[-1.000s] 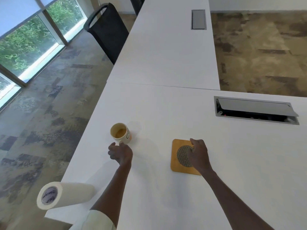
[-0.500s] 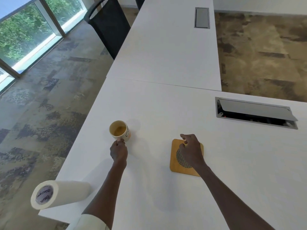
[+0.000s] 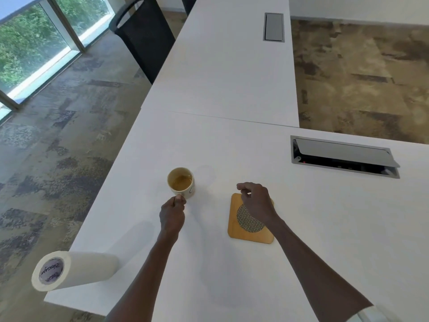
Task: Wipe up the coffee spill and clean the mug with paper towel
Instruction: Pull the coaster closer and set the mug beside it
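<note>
Left hand (image 3: 172,213) now pinches the cream ceramic mug's (image 3: 181,183) handle while the right hand (image 3: 255,202), fingers loosely curled and empty, has lifted off the square bamboo coaster (image 3: 248,231), signalling a likely mug move before wiping.

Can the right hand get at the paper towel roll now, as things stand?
Probably not easily. The right hand hovers above the coaster, while the paper towel roll lies at the table's near left corner. The left arm, holding the mug, crosses the path. The left hand is closer.
</note>
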A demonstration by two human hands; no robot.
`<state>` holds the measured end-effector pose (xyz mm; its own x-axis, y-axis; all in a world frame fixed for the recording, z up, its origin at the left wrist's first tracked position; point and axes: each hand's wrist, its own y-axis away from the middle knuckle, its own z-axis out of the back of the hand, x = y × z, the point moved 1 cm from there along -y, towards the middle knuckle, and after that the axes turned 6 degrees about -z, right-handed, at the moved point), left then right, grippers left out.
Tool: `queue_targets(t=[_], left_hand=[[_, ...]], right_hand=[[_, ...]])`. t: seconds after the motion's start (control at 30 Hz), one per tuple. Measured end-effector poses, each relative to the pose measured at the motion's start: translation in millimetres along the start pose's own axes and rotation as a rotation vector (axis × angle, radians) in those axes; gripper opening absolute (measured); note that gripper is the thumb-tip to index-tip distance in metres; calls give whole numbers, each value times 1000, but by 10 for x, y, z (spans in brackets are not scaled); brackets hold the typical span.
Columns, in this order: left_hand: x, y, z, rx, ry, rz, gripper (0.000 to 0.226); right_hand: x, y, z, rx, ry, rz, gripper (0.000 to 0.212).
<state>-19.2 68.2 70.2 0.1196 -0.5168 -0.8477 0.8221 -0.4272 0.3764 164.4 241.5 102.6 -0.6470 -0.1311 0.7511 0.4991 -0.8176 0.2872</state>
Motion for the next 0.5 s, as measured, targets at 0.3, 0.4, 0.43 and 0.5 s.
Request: queue_targets(t=[0.3, 0.4, 0.43, 0.5], left_hand=[[-201, 659, -661, 181, -31, -93, 37], [-227, 815, -861, 247, -31, -107, 36], [-230, 871, -935, 266, -35, -111, 36], [-221, 965, -1060, 295, -39, -107, 36]], right_hand=[[-248, 36, 242, 148, -8, -91, 37], [-326, 96, 331, 204, -25, -114, 42], [-360, 118, 370, 215, -25, -111, 44], [-426, 169, 441, 232, -23, -99, 49]])
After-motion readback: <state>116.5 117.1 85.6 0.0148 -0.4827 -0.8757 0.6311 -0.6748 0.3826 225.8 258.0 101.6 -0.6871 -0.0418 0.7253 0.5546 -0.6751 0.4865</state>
